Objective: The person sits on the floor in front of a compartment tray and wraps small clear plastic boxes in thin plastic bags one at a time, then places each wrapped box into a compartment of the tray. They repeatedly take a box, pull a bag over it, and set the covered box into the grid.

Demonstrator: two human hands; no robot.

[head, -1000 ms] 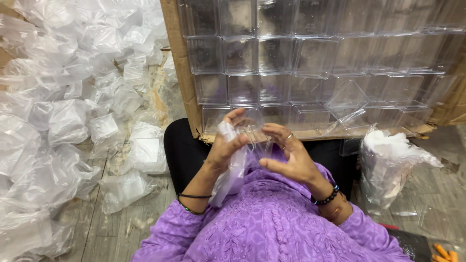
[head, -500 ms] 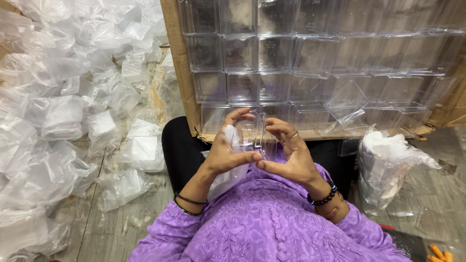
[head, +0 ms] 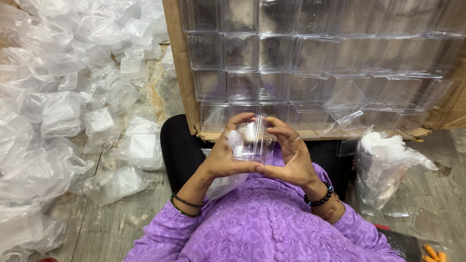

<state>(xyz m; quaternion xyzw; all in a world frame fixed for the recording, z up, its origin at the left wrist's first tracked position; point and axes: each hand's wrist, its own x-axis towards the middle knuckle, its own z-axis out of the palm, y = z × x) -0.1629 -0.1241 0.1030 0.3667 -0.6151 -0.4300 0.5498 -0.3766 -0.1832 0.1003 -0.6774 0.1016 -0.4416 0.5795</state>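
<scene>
A small clear plastic box (head: 251,140) sits between both my hands, just above my lap. My left hand (head: 224,154) wraps its left side with fingers curled over the top, and a thin plastic bag hangs below that hand. My right hand (head: 290,154) clasps the right side, thumbs of both hands meeting under the box. Purple sleeves and dark bead bracelets show at my wrists.
A cardboard carton (head: 180,73) in front holds rows of clear plastic boxes (head: 310,58). A heap of bagged boxes (head: 73,97) covers the floor at left. A plastic bag of crumpled wrappers (head: 383,165) stands at right, with orange pieces (head: 432,253) at the bottom right corner.
My hands have come together around the clear box and pulled it in closer; the plastic bag that covered it now hangs below my left hand.
</scene>
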